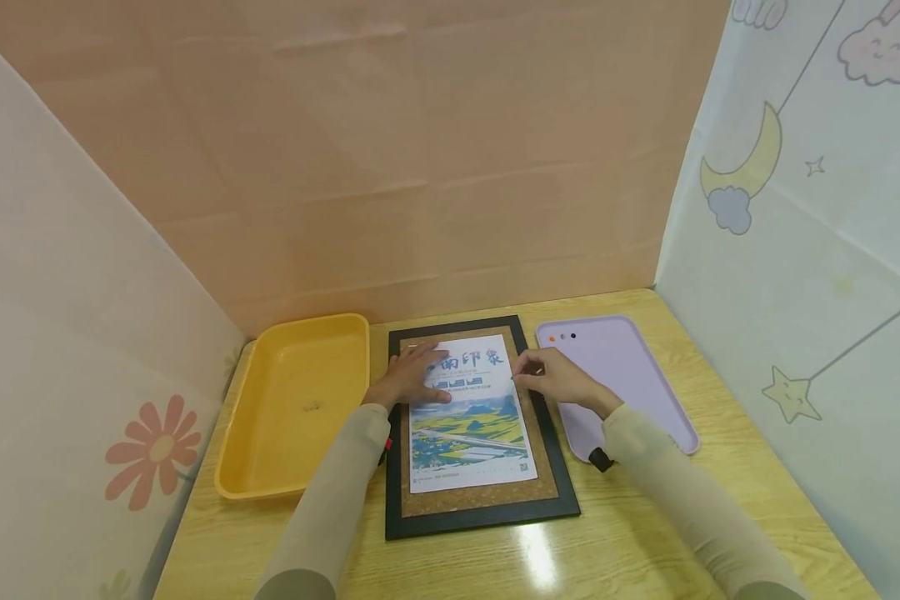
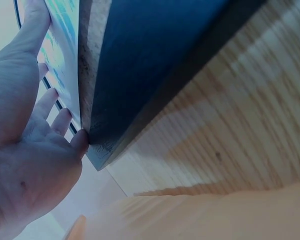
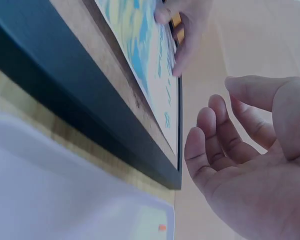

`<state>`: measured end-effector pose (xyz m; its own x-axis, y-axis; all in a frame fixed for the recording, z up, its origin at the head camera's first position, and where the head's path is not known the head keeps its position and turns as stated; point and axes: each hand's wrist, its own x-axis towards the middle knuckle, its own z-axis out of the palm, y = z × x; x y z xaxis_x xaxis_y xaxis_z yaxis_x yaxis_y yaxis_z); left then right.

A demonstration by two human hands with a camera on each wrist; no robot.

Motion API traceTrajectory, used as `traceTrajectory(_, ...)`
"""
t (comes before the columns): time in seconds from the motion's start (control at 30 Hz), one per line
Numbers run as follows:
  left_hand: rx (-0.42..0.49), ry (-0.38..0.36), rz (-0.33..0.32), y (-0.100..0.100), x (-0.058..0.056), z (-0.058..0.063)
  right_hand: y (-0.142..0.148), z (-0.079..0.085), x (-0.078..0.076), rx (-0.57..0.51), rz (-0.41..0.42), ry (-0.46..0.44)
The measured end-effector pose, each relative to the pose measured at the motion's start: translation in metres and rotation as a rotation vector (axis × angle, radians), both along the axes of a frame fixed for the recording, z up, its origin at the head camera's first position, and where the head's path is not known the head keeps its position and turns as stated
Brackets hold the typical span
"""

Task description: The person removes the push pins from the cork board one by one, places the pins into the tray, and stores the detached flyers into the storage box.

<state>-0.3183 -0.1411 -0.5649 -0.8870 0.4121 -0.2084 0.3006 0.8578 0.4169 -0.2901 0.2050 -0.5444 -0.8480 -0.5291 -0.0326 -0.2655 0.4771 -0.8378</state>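
The printed sheet [image 1: 468,442] lies on the cork board [image 1: 487,503], inside its black frame [image 1: 559,433]; the head view alone gives its whole layout, with blue characters above a green and yellow landscape. My left hand [image 1: 412,373] rests on the sheet's upper left part, fingers extended and spread, grasping nothing. My right hand [image 1: 553,375] is at the sheet's right edge, its thumb and forefinger brought together; whether anything sits between them I cannot tell. The right wrist view adds what the head view hides: the palm side of this hand, its other fingers curved inward. The left wrist view adds the thickness of the frame and a small dark knot in the wood. To the left of the board, as seen from the head, stands a yellow tray [image 1: 288,400]; to the right lies a lilac tray [image 1: 615,375], with an orange piece [image 1: 552,339] and a black piece [image 1: 573,336] near its far left corner. The worktop [image 1: 592,562] is pale, grained wood, with a bright reflection in front of the board. A peach backdrop [image 1: 420,167] closes the rear; white side panels carry a red flower [image 1: 160,448] at left and a yellow moon [image 1: 757,162] at right.
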Motion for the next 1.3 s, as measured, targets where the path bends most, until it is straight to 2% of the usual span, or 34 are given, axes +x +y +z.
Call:
traceTrajectory(0.13,0.004,0.009,-0.006,0.000,0.000,0.000,0.008,0.001,-0.009,0.010,-0.055,0.028)
traceTrajectory(0.47,-0.006,0.010,-0.019,0.000,-0.002,-0.002,0.024,0.000,-0.031,0.032,-0.165,0.034)
traceTrajectory(0.8,0.012,-0.003,0.010,0.001,0.000,0.000,0.038,0.004,-0.047,0.040,-0.261,-0.042)
traceTrajectory(1.0,0.011,0.006,0.002,0.001,0.002,0.000,0.050,0.004,-0.057,0.049,-0.319,-0.071)
traceTrajectory(1.3,0.012,0.012,-0.003,0.001,0.002,0.001,0.073,0.001,-0.065,0.071,-0.389,-0.070)
